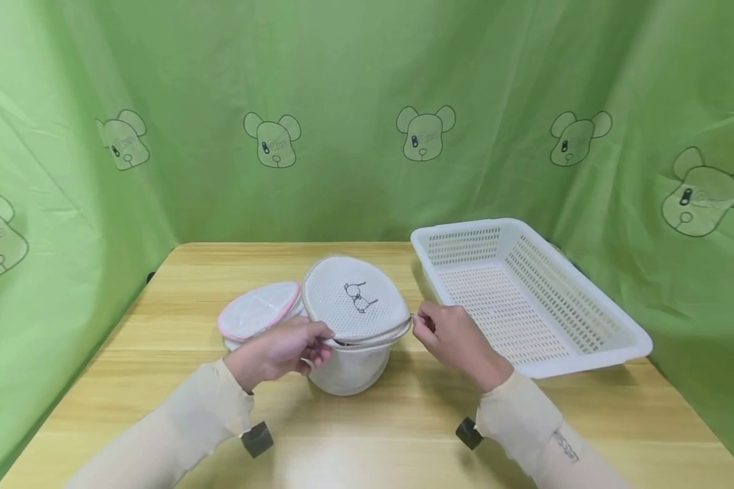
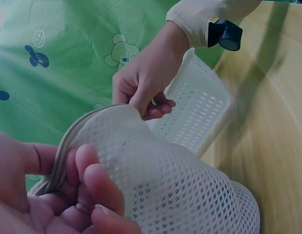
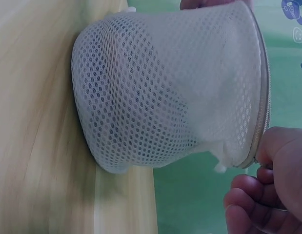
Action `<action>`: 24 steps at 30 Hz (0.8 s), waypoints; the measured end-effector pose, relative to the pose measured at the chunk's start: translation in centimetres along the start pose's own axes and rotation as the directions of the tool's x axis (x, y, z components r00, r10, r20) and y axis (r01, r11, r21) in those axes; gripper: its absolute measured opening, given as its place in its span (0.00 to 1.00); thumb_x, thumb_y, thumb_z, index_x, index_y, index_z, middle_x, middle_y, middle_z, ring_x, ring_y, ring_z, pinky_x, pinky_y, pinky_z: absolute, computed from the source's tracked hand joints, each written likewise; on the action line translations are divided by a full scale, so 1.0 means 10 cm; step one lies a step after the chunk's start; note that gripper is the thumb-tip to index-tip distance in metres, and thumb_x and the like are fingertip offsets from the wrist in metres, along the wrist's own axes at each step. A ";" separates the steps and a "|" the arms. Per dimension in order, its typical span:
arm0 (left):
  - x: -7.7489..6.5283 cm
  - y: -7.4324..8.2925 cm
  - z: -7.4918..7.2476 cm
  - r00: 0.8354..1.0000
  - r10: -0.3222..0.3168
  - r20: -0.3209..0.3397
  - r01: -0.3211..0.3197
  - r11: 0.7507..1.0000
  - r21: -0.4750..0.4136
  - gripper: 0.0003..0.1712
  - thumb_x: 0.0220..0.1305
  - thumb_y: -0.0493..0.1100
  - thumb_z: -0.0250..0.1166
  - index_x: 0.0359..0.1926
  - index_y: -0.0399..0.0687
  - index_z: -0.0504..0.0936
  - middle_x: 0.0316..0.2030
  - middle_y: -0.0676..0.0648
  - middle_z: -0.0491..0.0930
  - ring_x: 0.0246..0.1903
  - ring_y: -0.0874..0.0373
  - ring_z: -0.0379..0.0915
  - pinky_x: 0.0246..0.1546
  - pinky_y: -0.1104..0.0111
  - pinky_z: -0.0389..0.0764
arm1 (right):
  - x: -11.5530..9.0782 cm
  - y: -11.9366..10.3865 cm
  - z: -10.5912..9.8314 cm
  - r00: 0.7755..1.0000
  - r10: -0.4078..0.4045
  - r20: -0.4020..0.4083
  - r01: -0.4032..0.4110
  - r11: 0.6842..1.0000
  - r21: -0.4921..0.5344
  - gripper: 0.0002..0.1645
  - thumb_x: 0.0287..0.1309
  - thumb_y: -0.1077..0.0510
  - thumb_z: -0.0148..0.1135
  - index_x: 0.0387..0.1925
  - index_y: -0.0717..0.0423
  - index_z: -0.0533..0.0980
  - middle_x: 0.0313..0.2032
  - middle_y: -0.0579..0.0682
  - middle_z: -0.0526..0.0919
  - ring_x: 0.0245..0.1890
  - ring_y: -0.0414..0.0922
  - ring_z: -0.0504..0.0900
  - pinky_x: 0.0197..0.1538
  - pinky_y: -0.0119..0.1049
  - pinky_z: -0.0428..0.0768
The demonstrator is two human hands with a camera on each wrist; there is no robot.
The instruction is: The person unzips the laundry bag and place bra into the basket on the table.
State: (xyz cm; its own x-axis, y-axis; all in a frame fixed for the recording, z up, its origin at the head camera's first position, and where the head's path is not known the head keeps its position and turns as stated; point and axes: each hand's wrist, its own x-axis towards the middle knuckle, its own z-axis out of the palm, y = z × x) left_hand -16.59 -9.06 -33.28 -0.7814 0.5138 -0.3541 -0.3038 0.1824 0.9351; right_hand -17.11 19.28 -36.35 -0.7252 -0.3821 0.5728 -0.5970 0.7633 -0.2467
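A white mesh laundry bag (image 1: 347,373), round with a flat printed lid (image 1: 327,295), stands on the table between the hands. My left hand (image 1: 281,350) pinches its rim at the front left, thumb on top. At the right end of that rim, my right hand (image 1: 455,336) pinches the zipper's end between thumb and forefinger. The right wrist view shows the beige zipper (image 3: 262,105) curving along the rim to those fingertips. A dark gap shows under the lid beside the left thumb. In the left wrist view, the rim's edge runs between the left hand's (image 2: 87,195) fingers.
Behind the left hand lies another white mesh bag with a pink-edged lid (image 1: 259,312), partly covered. A white perforated plastic basket (image 1: 593,288) stands at the right of the wooden table (image 1: 367,441). Green curtains (image 1: 348,190) with bear prints enclose the back and sides.
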 end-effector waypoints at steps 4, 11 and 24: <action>0.01 0.00 -0.02 0.998 0.007 -0.066 -0.012 0.998 -0.065 0.09 0.68 0.42 0.53 0.29 0.46 0.73 0.23 0.52 0.72 0.22 0.62 0.66 0.24 0.72 0.65 | -0.01 -0.04 -0.02 0.999 -0.022 -0.027 0.023 1.000 0.015 0.11 0.50 0.67 0.56 0.18 0.53 0.71 0.13 0.38 0.65 0.13 0.32 0.61 0.15 0.25 0.63; 0.03 0.00 -0.06 0.988 0.018 -0.156 -0.050 0.978 -0.202 0.10 0.72 0.45 0.53 0.34 0.46 0.75 0.30 0.51 0.74 0.22 0.64 0.67 0.23 0.75 0.66 | -0.02 -0.11 -0.03 0.996 -0.069 -0.062 0.072 0.997 0.039 0.11 0.49 0.67 0.57 0.17 0.53 0.70 0.13 0.37 0.65 0.14 0.31 0.60 0.15 0.24 0.63; 0.11 0.02 0.03 0.972 0.003 -0.237 -0.040 0.988 -0.151 0.15 0.73 0.51 0.54 0.40 0.45 0.62 0.28 0.51 0.69 0.20 0.63 0.65 0.22 0.73 0.63 | -0.04 -0.28 0.01 0.989 -0.129 -0.067 0.135 0.986 0.103 0.12 0.50 0.66 0.57 0.17 0.52 0.69 0.14 0.36 0.63 0.14 0.29 0.58 0.14 0.22 0.60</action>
State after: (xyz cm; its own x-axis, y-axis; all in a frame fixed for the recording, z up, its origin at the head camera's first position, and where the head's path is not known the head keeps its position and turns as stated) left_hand -17.32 -8.22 -33.49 -0.8892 0.3015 -0.3442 -0.3509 0.0333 0.9358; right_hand -15.23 17.27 -35.97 -0.6179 -0.4415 0.6506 -0.7215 0.6472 -0.2460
